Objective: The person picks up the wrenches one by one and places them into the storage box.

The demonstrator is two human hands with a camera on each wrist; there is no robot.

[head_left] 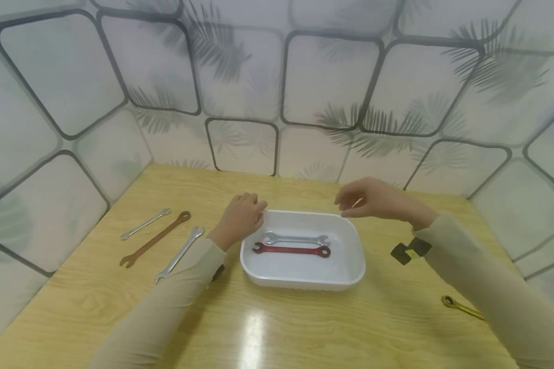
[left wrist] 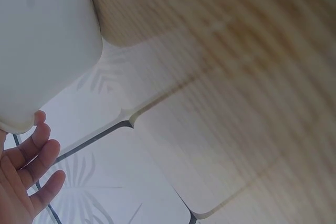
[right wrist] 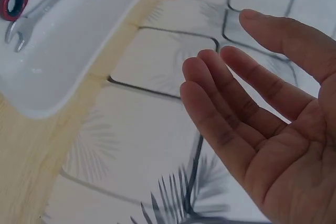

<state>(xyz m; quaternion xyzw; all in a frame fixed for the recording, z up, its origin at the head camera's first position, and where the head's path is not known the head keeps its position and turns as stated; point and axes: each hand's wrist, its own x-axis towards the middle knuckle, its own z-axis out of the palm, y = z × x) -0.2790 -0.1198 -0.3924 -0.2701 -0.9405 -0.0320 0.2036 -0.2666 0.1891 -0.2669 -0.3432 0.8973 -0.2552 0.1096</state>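
A white plastic tray (head_left: 300, 274) sits on the table, with a silver open-end wrench (head_left: 297, 239) and a red combination wrench (head_left: 292, 249) lying side by side in it. My left hand (head_left: 241, 219) grips the tray's rim at its back left corner. In the left wrist view the fingers (left wrist: 46, 156) curl at the rim's underside; the thumb is mostly hidden. Beyond the back right corner, my right hand (head_left: 371, 199) hovers with nothing in it. The right wrist view shows its fingers (right wrist: 210, 114) loosely bent and the thumb apart from them.
Left of the tray lie a small silver wrench (head_left: 145, 224), a brown wrench (head_left: 156, 240) and a larger silver wrench (head_left: 180, 254). A gold ratchet wrench (head_left: 461, 306) is partly covered by the right sleeve. Patterned wall panels (head_left: 244, 146) enclose the wooden table (head_left: 295, 328) behind and at the sides.
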